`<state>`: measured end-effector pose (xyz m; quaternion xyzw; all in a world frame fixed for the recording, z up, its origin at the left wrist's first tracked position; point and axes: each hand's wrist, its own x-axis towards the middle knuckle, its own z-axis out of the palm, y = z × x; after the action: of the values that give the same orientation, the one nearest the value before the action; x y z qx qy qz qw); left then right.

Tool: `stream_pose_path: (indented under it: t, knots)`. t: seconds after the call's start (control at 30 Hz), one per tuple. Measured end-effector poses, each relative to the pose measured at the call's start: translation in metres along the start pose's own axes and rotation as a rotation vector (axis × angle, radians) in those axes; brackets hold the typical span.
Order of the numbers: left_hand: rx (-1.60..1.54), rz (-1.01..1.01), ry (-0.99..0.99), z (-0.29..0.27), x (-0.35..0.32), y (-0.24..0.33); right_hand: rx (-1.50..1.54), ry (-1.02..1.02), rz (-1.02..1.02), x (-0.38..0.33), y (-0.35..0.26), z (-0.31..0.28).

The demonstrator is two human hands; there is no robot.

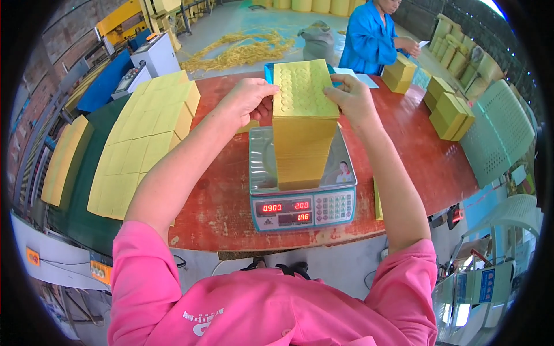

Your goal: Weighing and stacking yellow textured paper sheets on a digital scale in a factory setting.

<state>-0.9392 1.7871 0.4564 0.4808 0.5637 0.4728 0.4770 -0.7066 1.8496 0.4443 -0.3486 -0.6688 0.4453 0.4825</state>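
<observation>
Pink shirt (277, 305): nearest, its sleeves ending above the bare forearms.
Scale (303, 210): digital, red digits lit, keypad facing the wearer, shiny metal pan (262, 158) on top.
Yellow paper stack (304, 147): standing tall on the pan, its top sheet marked with rows of round shapes.
Left hand (249, 99): fingers curled, thumb touching the stack's left top edge; whether it grips, I cannot tell.
Right hand (353, 99): thumb over the right top edge, fingers bent behind; how firmly it holds, I cannot tell.
Red tabletop (219, 196): scuffed, paler scratches along the near edge, scale near that edge.
Green surface (81, 153): left of the tabletop, under tight rows of yellow paper blocks (138, 130).
Perforated chair back (499, 135): pale green, at the table's right end.
Yellow bundles (453, 115): on the tabletop's right side.
Co-worker (369, 43): blue jacket, beyond the table, a white slip in hand.
Pale floor (231, 17): loose yellow strips (242, 47) heaped across it, a grey sack (317, 40) beside them.
Yellow rolls (314, 6): upright at the far end.
</observation>
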Motion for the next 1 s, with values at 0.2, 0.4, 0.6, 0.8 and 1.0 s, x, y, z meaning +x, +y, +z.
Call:
stream_pose_path:
  t: [0.2, 0.4, 0.6, 0.8, 1.0]
  knots:
    - [-0.009, 0.016, -0.001, 0.001, -0.005, -0.003, -0.156, 0.057, -0.03, -0.002, 0.013, -0.001]
    - [0.074, 0.092, 0.037, 0.006, -0.009, -0.007, -0.164, 0.118, -0.051, -0.007, 0.017, 0.002]
    - [0.147, 0.168, 0.133, 0.015, -0.011, -0.015, -0.417, 0.214, -0.14, -0.015, 0.013, 0.008]
    - [0.328, 0.391, 0.281, 0.013, 0.001, -0.037, -0.44, 0.211, -0.151, -0.008, 0.014, 0.01]
    - [0.121, 0.305, 0.227, 0.011, -0.021, -0.04, -0.417, 0.16, -0.142, -0.019, 0.014, 0.005]
